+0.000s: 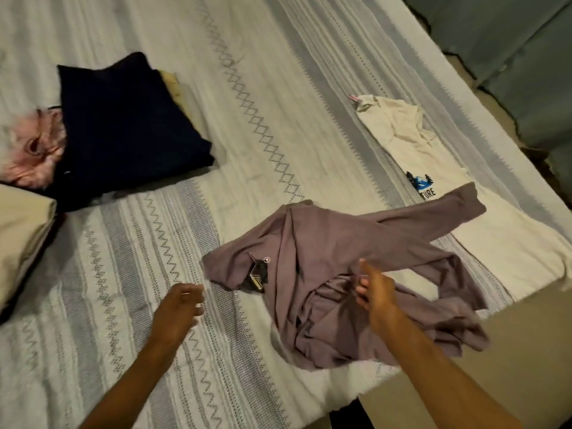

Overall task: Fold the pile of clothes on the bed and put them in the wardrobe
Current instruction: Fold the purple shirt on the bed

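A crumpled mauve long-sleeved top (325,243) lies near the bed's front edge, one sleeve stretched toward the upper right. My right hand (373,289) hovers over its bunched middle with the fingers loosely curled; whether it touches the cloth is unclear. My left hand (182,305) floats to the left of the top above the bedspread, fingers loosely curled and holding nothing. A cream T-shirt (464,218) with a blue print lies flat at the right, partly under the mauve sleeve. A folded navy garment (123,125) sits at the upper left.
The striped grey-and-white bedspread (247,88) covers the bed. A pink-and-white crumpled item (31,150) and a beige pillow (21,230) lie at the left edge. Beyond the bed's right edge are a tan floor (510,351) and grey-blue panels (510,41).
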Demonstrator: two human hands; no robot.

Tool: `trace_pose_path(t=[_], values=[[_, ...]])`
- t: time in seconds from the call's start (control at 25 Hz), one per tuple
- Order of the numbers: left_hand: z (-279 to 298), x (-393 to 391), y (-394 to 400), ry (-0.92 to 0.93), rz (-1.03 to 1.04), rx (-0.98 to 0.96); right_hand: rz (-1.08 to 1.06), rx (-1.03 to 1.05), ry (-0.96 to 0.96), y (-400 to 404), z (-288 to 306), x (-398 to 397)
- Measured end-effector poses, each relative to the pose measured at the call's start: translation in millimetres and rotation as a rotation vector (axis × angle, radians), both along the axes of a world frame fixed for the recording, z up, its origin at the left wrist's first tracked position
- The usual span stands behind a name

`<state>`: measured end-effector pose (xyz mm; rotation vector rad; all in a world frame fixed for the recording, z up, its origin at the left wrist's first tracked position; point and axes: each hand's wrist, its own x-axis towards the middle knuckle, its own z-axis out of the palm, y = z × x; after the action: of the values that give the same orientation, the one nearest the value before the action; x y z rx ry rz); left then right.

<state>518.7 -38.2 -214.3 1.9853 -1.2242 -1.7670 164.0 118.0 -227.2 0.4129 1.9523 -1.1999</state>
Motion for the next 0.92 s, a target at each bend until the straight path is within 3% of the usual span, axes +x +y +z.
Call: trace_pose_path(t=[0.08,0.16,0.2,0.28,0.32,0.4,0.48,0.6,0.68,0.8,0.92], values=[[12,-29,15,0.011,-0.214,0.014,-0.064,-0.054,-0.168,-22,2,-20],[14,-66,27,0.031,-0.336,0.013,0.052,0.001,-0.190,-40,7,-32],[10,-81,29,0.043,-0.355,-0.012,0.196,0.093,-0.091,-47,8,-36],[3,-107,25,0.000,-0.318,-0.142,0.547,0.311,0.353,-55,4,-46],[-2,-114,21,-0.053,-0.312,-0.232,0.718,0.315,0.550,-59,5,-51],[-12,-121,1,-0.208,-0.358,-0.424,0.986,0.130,0.763,-78,10,-66],[-23,-124,-29,-0.393,-0.415,-0.521,1.208,0.057,0.809,-109,2,-81],[-31,-131,-61,-0.538,-0.532,-0.431,1.488,0.159,0.683,-157,-15,-75],[-36,-136,-68,-0.499,-0.659,-0.385,1.651,0.219,0.680,-179,-20,-68],[-23,-125,-72,-0.251,-0.623,-0.357,1.574,-0.006,0.629,-186,-1,-84],[23,-116,-74,-0.055,-0.667,-0.333,1.597,-0.046,0.717,-170,41,-129]])
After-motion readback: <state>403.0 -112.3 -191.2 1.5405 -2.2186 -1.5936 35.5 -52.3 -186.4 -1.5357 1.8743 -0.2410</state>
